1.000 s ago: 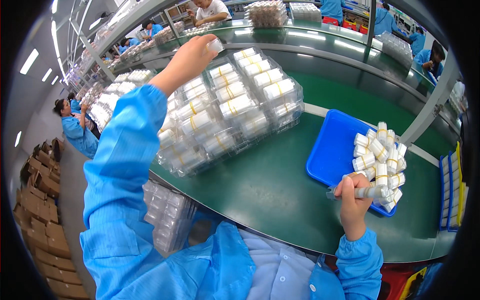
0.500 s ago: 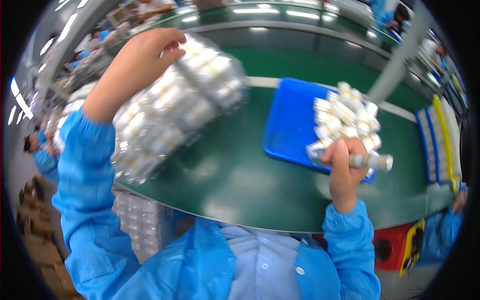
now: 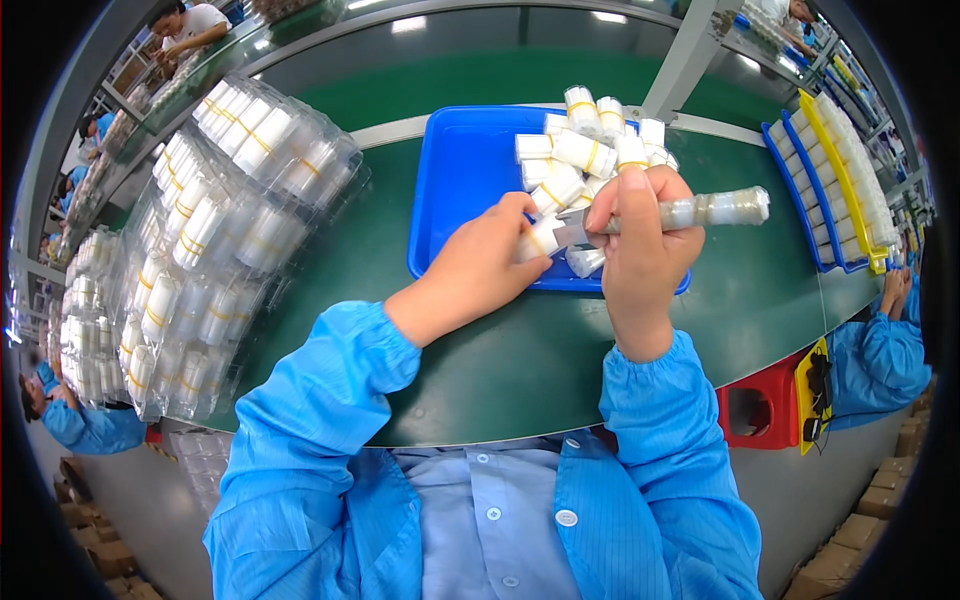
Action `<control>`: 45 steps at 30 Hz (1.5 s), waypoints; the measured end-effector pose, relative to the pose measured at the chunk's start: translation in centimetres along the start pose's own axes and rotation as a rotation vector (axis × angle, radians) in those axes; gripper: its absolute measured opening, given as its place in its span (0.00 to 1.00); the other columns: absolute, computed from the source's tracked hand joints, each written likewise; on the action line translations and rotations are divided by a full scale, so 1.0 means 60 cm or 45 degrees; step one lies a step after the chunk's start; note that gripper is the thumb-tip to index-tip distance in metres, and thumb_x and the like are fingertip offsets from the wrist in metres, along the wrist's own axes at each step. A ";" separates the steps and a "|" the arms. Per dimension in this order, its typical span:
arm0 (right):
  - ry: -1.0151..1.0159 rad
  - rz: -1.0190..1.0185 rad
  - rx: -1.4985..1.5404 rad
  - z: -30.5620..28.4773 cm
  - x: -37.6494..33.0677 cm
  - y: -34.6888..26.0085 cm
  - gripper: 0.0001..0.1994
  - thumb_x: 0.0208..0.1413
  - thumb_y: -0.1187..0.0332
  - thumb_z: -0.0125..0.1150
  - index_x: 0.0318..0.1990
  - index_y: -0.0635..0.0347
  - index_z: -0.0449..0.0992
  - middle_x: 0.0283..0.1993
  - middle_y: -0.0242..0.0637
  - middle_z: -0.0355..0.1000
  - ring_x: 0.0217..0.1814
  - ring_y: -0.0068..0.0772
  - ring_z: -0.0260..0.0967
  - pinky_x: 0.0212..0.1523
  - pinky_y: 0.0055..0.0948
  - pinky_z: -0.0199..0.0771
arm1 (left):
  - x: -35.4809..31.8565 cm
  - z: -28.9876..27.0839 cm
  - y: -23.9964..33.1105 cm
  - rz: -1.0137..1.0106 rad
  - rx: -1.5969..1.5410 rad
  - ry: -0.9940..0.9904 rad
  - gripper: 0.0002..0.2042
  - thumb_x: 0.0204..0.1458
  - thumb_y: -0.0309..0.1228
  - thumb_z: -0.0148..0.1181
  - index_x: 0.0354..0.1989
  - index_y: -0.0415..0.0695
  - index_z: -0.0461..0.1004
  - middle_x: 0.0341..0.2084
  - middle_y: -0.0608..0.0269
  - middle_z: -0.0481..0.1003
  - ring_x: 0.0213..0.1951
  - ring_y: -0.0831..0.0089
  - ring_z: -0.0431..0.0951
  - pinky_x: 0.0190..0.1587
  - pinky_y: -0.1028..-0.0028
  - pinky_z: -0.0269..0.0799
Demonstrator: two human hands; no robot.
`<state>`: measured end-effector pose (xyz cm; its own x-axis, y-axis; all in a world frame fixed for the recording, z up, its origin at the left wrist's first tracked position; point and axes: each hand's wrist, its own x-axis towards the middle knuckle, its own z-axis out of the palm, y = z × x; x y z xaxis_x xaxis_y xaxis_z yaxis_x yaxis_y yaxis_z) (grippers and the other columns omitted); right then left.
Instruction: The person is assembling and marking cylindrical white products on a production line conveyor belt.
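My left hand is closed on a white cylinder with a yellow band, over the near part of a blue tray. In my right hand is a blade tool, its handle wrapped in clear tape. The tool's flat grey blade points left and meets the cylinder's right end; whether it presses into it I cannot tell. Just beyond both hands, a pile of similar white cylinders fills the tray's right side and rises above its far rim.
Stacked clear plastic trays of banded white cylinders stand at the left on the green table. Blue and yellow racks stand at the right. A grey post rises behind the tray. A red stool is at lower right; other people work nearby.
My left hand has come away from the clear trays to the blue tray and taken hold of a white cylinder. My right hand keeps the blade tool. The whole view has shifted.
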<state>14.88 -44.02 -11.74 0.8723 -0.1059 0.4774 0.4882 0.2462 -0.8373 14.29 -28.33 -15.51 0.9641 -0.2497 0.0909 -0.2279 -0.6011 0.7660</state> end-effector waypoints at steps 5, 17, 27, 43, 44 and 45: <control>-0.063 0.031 0.126 0.010 -0.013 -0.008 0.12 0.63 0.69 0.53 0.26 0.59 0.66 0.20 0.33 0.70 0.20 0.16 0.61 0.21 0.20 0.63 | -0.086 -0.052 -0.004 0.186 -0.036 0.197 0.24 0.43 0.22 0.65 0.51 0.41 0.68 0.44 0.55 0.71 0.47 0.62 0.74 0.48 0.67 0.72; -0.479 0.228 0.108 0.056 -0.081 0.022 0.11 0.60 0.76 0.55 0.25 0.60 0.66 0.21 0.31 0.69 0.22 0.15 0.63 0.22 0.19 0.63 | -0.160 -0.015 -0.050 0.285 -0.174 0.191 0.22 0.43 0.27 0.68 0.48 0.41 0.71 0.43 0.54 0.72 0.44 0.54 0.74 0.43 0.63 0.72; -0.595 0.140 0.057 0.063 -0.087 0.034 0.12 0.59 0.77 0.55 0.23 0.60 0.65 0.19 0.31 0.67 0.19 0.16 0.60 0.19 0.21 0.59 | -0.162 -0.018 -0.056 0.277 -0.186 0.170 0.20 0.41 0.25 0.68 0.45 0.40 0.73 0.38 0.56 0.74 0.41 0.56 0.75 0.42 0.63 0.72; -0.692 0.085 -0.118 0.064 -0.095 0.033 0.12 0.56 0.75 0.58 0.21 0.59 0.66 0.17 0.29 0.63 0.17 0.18 0.56 0.17 0.25 0.54 | -0.157 -0.018 -0.058 0.333 -0.217 0.139 0.19 0.39 0.25 0.65 0.43 0.41 0.72 0.36 0.56 0.72 0.40 0.55 0.74 0.41 0.61 0.71; -0.666 0.152 -0.071 0.065 -0.095 0.034 0.12 0.56 0.75 0.58 0.21 0.59 0.66 0.17 0.28 0.62 0.18 0.16 0.55 0.18 0.24 0.53 | -0.157 -0.017 -0.059 0.345 -0.217 0.158 0.19 0.39 0.25 0.65 0.43 0.41 0.72 0.36 0.56 0.72 0.40 0.55 0.74 0.42 0.61 0.71; -0.641 0.218 -0.083 0.067 -0.096 0.035 0.12 0.56 0.75 0.59 0.21 0.59 0.66 0.17 0.27 0.62 0.18 0.15 0.55 0.18 0.23 0.53 | -0.156 -0.015 -0.060 0.357 -0.218 0.176 0.19 0.39 0.25 0.65 0.43 0.41 0.72 0.36 0.55 0.72 0.40 0.55 0.74 0.42 0.61 0.71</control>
<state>10.76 -39.00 -15.15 0.8256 0.4096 0.3880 0.3550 0.1573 -0.9215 6.21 -23.15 -18.56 0.8791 -0.2750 0.3892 -0.4716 -0.3848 0.7934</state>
